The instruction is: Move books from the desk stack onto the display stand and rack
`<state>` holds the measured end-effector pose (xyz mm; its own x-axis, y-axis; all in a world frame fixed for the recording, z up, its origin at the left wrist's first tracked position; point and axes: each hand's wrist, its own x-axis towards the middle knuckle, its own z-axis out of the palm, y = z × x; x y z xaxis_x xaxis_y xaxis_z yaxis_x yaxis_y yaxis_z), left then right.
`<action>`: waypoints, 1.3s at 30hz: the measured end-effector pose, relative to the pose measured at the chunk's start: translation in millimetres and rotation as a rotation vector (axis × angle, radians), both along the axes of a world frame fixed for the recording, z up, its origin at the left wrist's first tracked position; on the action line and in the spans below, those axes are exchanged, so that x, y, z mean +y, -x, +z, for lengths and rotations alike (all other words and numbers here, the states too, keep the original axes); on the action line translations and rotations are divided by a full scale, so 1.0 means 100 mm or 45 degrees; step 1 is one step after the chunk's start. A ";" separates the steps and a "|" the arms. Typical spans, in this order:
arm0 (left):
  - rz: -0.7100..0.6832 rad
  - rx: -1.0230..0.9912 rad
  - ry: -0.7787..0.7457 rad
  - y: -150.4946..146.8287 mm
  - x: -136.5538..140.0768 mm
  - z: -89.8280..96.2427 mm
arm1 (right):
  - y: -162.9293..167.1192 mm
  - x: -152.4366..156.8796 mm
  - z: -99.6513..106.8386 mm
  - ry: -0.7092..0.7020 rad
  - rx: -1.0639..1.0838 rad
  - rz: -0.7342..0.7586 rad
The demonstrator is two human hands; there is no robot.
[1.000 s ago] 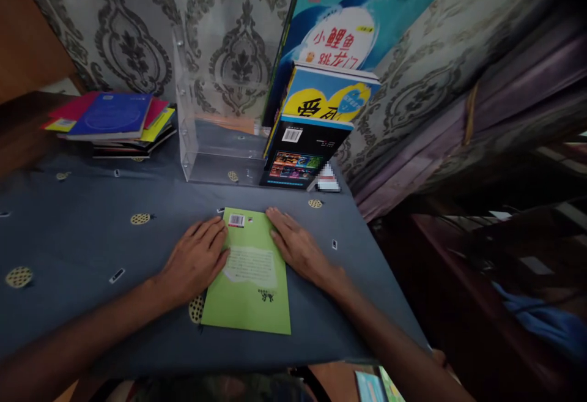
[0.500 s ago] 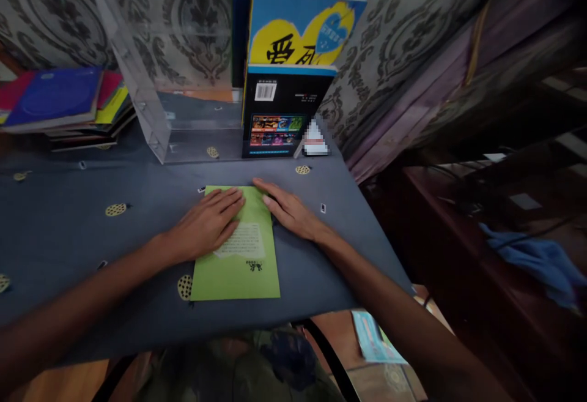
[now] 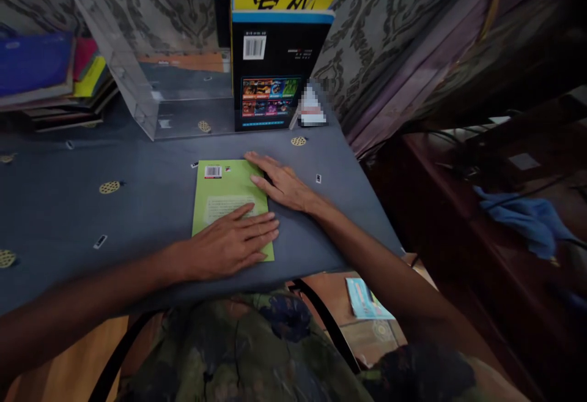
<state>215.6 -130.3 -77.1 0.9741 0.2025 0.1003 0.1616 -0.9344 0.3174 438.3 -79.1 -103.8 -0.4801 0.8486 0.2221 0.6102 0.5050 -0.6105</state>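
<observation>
A thin green book (image 3: 232, 182) lies flat on the grey-blue tablecloth (image 3: 151, 206), with a barcode and a pale text panel on its upward face. Across its lower part rests my left hand (image 3: 233, 240), fingers stretched out and flat, covering the bottom of the panel. My right hand (image 3: 284, 185) touches the book's upper right edge, its fingers extended and apart from one another. Neither hand grips anything.
Behind the book stands a clear plastic rack (image 3: 192, 130) holding upright books (image 3: 275, 59). Stacked books (image 3: 36, 71) lie at the back left. A blue cloth (image 3: 527, 215) hangs over dark red furniture (image 3: 426, 206) at right. A packet-like blue item (image 3: 367, 298) lies below the table.
My left hand has slid down from the book's upper left to its lower part, uncovering the barcode. My right hand stays by the upper right edge. The camera view has tilted downward.
</observation>
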 end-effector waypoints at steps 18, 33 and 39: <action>-0.065 0.066 -0.201 0.17 -0.55 0.03 | 0.11 -0.30 0.09 -0.168 -0.233 0.122; 0.519 -0.077 -0.939 0.45 -0.70 1.12 | 0.13 -0.83 0.27 0.209 0.215 0.205; 0.664 -0.276 -1.042 0.33 0.03 1.40 | 0.32 -0.86 0.20 0.284 0.449 -0.055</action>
